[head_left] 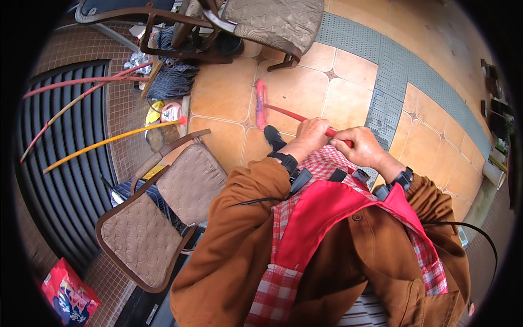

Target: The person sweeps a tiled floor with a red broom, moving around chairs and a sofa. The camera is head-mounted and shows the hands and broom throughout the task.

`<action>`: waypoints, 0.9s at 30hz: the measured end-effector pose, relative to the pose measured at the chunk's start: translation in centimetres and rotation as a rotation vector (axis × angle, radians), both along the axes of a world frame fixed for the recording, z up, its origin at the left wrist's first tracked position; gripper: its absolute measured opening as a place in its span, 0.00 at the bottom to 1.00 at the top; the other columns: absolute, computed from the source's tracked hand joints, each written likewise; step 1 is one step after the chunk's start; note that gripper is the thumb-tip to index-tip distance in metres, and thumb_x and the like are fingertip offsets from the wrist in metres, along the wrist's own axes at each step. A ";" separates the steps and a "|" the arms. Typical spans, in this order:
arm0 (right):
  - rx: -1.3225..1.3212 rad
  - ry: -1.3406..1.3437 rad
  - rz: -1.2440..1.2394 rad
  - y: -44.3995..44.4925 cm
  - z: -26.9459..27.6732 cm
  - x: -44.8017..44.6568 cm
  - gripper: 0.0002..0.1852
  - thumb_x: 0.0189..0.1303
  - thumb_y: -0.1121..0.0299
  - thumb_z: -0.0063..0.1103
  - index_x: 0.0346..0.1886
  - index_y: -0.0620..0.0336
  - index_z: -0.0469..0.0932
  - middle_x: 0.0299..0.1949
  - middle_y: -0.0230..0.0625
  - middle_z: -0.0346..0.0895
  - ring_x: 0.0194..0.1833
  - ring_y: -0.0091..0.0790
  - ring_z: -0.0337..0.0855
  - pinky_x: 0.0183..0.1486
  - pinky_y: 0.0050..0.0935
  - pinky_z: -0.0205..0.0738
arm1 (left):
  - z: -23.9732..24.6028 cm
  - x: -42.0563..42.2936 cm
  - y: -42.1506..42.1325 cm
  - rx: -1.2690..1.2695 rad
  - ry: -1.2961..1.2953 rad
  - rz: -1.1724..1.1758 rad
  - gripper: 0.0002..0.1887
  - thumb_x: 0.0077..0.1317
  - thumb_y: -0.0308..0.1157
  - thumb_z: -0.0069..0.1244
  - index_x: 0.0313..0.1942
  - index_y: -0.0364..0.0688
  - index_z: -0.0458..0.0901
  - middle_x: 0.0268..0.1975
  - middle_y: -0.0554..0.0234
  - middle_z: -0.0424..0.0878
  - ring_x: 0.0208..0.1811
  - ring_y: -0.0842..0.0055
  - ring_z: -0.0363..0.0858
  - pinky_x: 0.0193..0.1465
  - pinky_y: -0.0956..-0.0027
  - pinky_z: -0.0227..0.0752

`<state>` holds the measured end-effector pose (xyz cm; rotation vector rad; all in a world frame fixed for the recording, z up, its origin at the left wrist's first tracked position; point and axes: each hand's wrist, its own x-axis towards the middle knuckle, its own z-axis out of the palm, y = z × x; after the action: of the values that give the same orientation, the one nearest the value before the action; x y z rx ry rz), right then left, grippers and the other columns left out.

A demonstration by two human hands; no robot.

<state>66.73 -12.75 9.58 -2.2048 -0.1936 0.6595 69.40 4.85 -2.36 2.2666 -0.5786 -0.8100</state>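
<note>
Both of my hands are wrapped around the red handle (288, 112) of a broom. My left hand (311, 133) grips it lower down, nearer the broom head. Close beside it, my right hand (359, 143) holds the handle near its top end. The pink broom head (261, 104), with some purple in its bristles, rests on the tan floor tiles (298, 88) in front of me. Just behind the bristles is my black shoe (274, 137). A black band sits on each wrist.
A padded armchair (192, 184) stands at my left, another chair (273, 24) ahead. Along the left wall are a dark mop (173, 79), a yellow pole (114, 142), pink poles (86, 80) and bottles (170, 111). Grey tactile paving (384, 81) crosses the floor at right.
</note>
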 end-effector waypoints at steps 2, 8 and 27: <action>-0.074 0.048 -0.044 -1.6 2.2 -0.4 0.09 0.62 0.60 0.66 0.35 0.53 0.88 0.29 0.48 0.83 0.33 0.54 0.85 0.37 0.44 0.79 | 1.0 0.1 -2.4 -0.049 -0.019 -0.061 0.14 0.59 0.44 0.60 0.32 0.42 0.84 0.39 0.49 0.86 0.45 0.49 0.85 0.47 0.49 0.78; -0.029 -0.046 -0.095 -4.7 6.3 -1.1 0.09 0.66 0.67 0.64 0.34 0.63 0.84 0.22 0.48 0.76 0.25 0.49 0.79 0.30 0.42 0.71 | 4.6 0.9 -6.7 -0.132 -0.035 -0.170 0.16 0.65 0.47 0.56 0.33 0.43 0.84 0.39 0.50 0.87 0.44 0.50 0.85 0.46 0.47 0.77; 0.038 0.021 -0.428 -14.8 1.7 -3.6 0.09 0.66 0.64 0.63 0.41 0.58 0.87 0.26 0.48 0.79 0.27 0.47 0.82 0.33 0.37 0.75 | 2.1 2.3 -18.3 0.060 -0.032 -0.336 0.09 0.59 0.41 0.58 0.33 0.46 0.86 0.41 0.52 0.88 0.46 0.52 0.86 0.46 0.48 0.79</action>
<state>63.15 -27.56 11.27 -2.1071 0.2689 0.4346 71.72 -13.49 -0.29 2.2711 -0.9802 -0.9641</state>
